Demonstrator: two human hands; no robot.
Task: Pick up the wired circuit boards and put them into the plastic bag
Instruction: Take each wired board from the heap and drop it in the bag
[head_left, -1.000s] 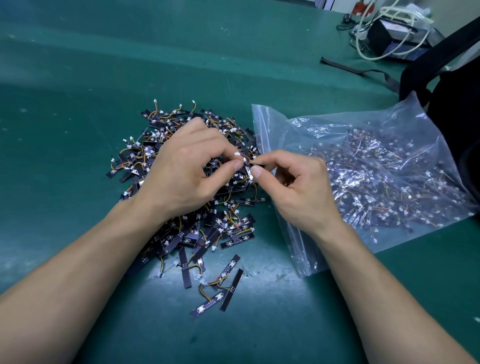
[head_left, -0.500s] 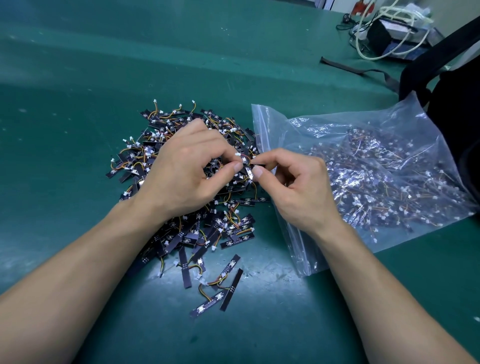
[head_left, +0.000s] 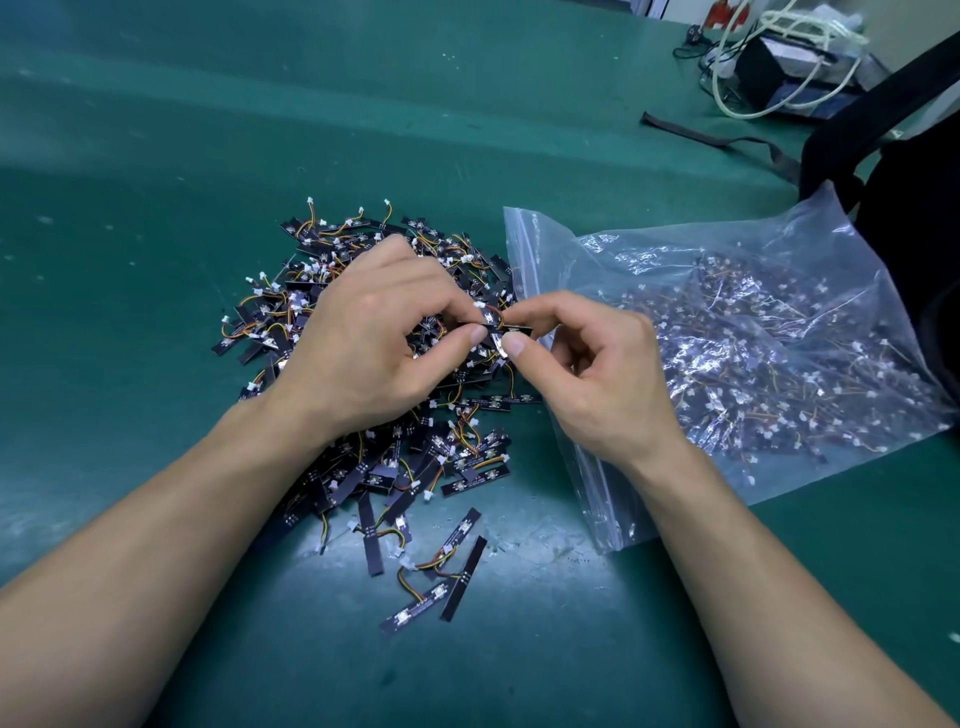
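A heap of small black wired circuit boards (head_left: 291, 312) with orange and yellow wires and white plugs lies on the green mat. My left hand (head_left: 369, 338) and my right hand (head_left: 582, 374) meet above the heap's right side. Both pinch the same wired circuit board (head_left: 496, 328) between thumb and forefinger. Right beside them lies the clear plastic bag (head_left: 727, 338), its zip mouth facing the heap, with many boards inside. A few stray boards (head_left: 441, 577) lie near the front.
The green table mat (head_left: 156, 156) stretches to the left and back. A black bag with a strap (head_left: 914, 197) sits at the right edge. A black box with coiled white cables (head_left: 779, 62) stands at the back right.
Hardly anything has moved. My fingers have shifted slightly on the board held between both hands.
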